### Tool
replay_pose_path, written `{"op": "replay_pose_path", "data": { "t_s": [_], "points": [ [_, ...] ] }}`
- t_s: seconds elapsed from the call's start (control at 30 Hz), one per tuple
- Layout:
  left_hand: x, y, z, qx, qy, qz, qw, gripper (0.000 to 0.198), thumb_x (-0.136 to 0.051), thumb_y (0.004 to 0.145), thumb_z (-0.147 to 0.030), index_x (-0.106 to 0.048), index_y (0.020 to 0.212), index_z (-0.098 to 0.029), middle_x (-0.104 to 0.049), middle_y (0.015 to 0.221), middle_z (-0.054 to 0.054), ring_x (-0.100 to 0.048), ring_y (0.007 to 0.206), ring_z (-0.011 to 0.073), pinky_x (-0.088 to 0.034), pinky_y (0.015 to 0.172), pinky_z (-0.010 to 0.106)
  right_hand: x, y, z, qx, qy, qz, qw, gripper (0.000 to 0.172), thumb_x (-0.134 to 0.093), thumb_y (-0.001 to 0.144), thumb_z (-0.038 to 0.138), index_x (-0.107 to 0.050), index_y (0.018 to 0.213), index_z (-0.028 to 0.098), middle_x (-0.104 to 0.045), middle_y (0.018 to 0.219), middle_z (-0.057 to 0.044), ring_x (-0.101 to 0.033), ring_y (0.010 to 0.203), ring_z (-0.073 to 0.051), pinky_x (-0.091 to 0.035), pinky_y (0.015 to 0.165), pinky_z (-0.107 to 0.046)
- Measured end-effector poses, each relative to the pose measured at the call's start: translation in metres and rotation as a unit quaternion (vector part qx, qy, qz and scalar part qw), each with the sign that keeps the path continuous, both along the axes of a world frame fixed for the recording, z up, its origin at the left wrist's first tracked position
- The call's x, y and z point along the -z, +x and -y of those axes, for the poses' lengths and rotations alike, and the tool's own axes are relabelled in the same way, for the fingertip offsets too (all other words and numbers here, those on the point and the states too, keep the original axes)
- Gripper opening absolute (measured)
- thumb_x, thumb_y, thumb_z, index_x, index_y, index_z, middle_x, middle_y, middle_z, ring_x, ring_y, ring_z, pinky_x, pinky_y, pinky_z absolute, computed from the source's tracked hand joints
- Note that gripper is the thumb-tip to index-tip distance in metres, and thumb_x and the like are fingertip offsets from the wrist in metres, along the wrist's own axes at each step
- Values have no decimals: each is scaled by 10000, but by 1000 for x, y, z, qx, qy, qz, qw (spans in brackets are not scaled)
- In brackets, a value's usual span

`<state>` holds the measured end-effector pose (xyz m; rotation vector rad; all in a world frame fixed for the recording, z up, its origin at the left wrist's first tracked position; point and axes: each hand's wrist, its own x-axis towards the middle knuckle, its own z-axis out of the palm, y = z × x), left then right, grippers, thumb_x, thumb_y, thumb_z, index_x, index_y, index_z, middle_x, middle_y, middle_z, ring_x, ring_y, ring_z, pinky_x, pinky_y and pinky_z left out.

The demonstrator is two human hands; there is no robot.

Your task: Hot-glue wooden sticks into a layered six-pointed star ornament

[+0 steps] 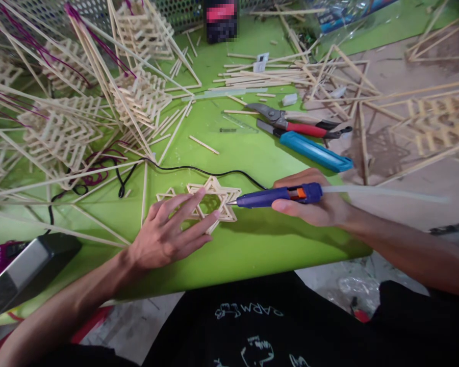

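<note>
Looked forward and steeply down from the wearer's head, above and behind the left hand (166,237) and the right hand (309,205). Faced across the desk (240,255), past both hands, to the perforated panel (190,15) beyond the left hand. Sat close enough to show both hands large near mid-frame. Took in the black shirt (279,331) below and between the hands, on the near side of the desk.

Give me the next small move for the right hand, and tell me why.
Probably a light squeeze of the glue gun in the right hand: its nozzle points at the wooden star, and the left hand's fingers rest on the star, seemingly steadying it. Whether the tip touches the wood, I can't tell.
</note>
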<state>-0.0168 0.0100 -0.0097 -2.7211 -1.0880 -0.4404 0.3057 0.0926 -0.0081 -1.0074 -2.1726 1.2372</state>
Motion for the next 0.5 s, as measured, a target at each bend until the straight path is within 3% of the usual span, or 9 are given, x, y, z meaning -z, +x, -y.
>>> {"op": "replay_pose_path", "data": {
  "t_s": [0.5],
  "points": [
    [0, 0, 0, 0, -10, 8, 1000, 607, -793, 831, -435, -577, 1383, -309, -581, 1445, 141, -566, 1229, 293, -474, 878, 410, -8, -2, 1, -12, -25, 11, 1000, 509, -611, 927, 513, -393, 574, 219, -327, 546, 37, -280, 497, -104, -225, 493, -322]
  ]
}}
